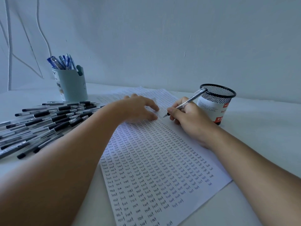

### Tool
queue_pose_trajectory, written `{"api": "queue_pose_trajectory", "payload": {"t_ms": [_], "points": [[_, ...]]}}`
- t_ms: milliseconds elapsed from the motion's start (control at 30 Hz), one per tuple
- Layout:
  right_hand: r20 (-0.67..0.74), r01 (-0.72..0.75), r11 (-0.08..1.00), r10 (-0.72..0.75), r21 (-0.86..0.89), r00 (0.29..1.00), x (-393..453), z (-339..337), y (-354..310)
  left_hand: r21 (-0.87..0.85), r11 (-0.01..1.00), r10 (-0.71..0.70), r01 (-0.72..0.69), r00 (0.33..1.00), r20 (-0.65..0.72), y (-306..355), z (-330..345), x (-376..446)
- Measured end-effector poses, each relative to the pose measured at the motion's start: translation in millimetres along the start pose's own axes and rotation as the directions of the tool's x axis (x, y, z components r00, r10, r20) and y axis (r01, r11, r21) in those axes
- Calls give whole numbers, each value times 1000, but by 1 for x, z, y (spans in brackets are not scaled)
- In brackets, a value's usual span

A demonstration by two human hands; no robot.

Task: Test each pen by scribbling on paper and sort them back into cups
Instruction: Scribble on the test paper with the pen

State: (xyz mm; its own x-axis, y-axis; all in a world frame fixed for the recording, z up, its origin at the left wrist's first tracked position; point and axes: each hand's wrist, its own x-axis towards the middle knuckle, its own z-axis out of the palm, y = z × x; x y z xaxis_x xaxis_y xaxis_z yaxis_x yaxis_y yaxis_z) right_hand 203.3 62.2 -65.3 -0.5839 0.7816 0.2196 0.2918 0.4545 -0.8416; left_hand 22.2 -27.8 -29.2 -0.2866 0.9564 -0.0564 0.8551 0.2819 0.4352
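A white sheet of paper filled with rows of the handwritten word "test" lies in the middle of the table. My right hand grips a clear black-tipped pen, its tip touching the paper near the sheet's far part. My left hand rests on the paper with spread fingers, just left of the pen tip. A pile of several black pens lies at the left. A light blue cup with several blue pens stands behind the pile. A black mesh cup stands right of my right hand.
More written sheets lie under the top one, toward the wall. White cables hang down the wall at the back left. The white table runs on to the right of the mesh cup.
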Motion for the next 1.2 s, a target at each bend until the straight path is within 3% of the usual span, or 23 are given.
{"api": "queue_pose_trajectory", "payload": {"t_ms": [1200], "points": [[3, -12, 998, 12, -68, 1000, 0, 0, -1, -54, 999, 5, -7, 1000, -30, -2, 1, 1]]}}
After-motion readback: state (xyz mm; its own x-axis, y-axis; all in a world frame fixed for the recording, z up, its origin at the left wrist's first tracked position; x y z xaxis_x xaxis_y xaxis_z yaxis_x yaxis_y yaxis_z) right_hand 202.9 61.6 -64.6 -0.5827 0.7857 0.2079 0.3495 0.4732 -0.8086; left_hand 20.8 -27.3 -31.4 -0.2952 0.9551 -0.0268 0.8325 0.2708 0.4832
